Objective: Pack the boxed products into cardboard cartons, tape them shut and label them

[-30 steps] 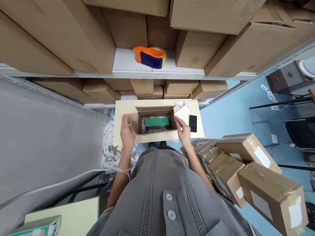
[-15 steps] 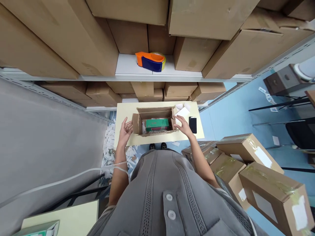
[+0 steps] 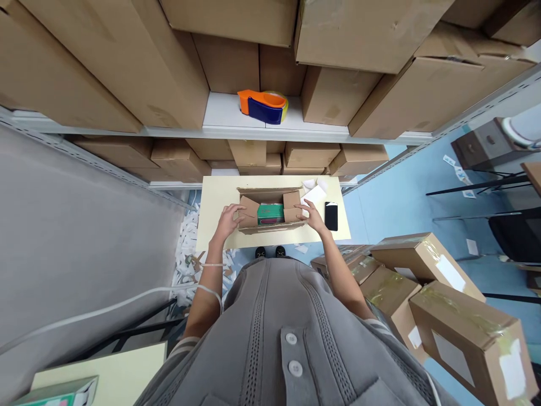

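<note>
A small open cardboard box [image 3: 270, 228] sits on the pale yellow table, its two short end flaps tilted inward. Between those flaps a green carton [image 3: 271, 212] shows inside, its ends covered. My left hand [image 3: 228, 221] is at the box's left end, fingers apart and touching the left flap [image 3: 249, 208]. On the opposite end, my right hand [image 3: 313, 216] has its fingers spread against the right flap [image 3: 291, 207]. Neither hand appears to grip anything. Both long flaps stand raised at the front and back.
A black phone [image 3: 331, 216] and white paper pieces [image 3: 315, 193] lie right of the box. An orange and blue tape dispenser [image 3: 262, 106] rests on the shelf among cardboard boxes. Taped cartons [image 3: 469, 332] are stacked at the right; paper scraps [image 3: 186, 248] cover the floor at left.
Both short end flaps have swung inward over the ends of the green carton. My left hand has moved right to the box; my right hand has stayed at its right end.
</note>
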`<state>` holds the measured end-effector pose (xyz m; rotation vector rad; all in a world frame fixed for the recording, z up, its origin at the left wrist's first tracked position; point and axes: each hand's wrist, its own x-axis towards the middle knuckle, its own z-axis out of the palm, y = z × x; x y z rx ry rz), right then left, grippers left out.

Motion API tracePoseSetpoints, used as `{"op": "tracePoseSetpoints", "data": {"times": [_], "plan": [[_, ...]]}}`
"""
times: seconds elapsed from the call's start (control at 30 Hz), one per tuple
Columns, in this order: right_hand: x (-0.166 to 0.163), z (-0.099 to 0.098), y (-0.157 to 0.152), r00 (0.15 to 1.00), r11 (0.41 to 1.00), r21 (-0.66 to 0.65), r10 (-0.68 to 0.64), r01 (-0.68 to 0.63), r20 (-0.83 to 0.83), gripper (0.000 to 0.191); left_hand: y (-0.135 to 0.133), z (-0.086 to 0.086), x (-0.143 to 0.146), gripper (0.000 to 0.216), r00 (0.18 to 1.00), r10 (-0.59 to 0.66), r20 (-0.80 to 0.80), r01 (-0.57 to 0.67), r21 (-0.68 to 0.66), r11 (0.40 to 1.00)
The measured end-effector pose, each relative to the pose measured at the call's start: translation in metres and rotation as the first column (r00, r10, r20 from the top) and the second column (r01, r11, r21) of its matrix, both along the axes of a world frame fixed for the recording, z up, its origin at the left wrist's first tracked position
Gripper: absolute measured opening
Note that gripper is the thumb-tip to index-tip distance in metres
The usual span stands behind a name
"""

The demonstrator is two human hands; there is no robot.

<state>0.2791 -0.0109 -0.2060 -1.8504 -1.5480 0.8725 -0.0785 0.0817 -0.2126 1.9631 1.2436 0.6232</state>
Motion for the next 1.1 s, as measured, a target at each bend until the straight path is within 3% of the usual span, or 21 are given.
{"op": "tracePoseSetpoints", "data": {"times": [0.17,0.4,0.6,0.8,1.0,1.1], "plan": [[0.004,0.012,-0.03,0.966,0.968,0.141,-0.182,0.209,-0.185,0.039,-0.023,0.009,-0.021,0.033,0.976,0.141,0.168,-0.135,-0.048,0.99],[-0.008,0.016,-0.068,0.925,0.953,0.085,-0.257,0.291,-0.281,0.042,-0.061,0.007,-0.033,0.027,0.965,0.18,0.189,-0.142,-0.197,0.97],[-0.026,0.0,-0.052,0.876,0.907,0.073,-0.377,0.415,-0.301,0.044,-0.06,-0.007,-0.011,0.031,0.926,0.313,0.21,-0.253,-0.271,0.929],[-0.031,-0.011,-0.032,0.841,0.869,0.061,-0.455,0.491,-0.293,0.034,-0.048,-0.019,-0.003,0.035,0.87,0.446,0.208,-0.372,-0.316,0.873],[-0.031,-0.02,-0.029,0.866,0.875,0.023,-0.474,0.484,-0.161,0.03,-0.045,-0.032,-0.001,0.047,0.813,0.556,0.175,-0.446,-0.428,0.786],[-0.031,-0.015,-0.031,0.889,0.889,0.036,-0.456,0.457,-0.04,0.031,-0.045,-0.036,0.0,0.051,0.804,0.571,0.162,-0.44,-0.485,0.756]]}}
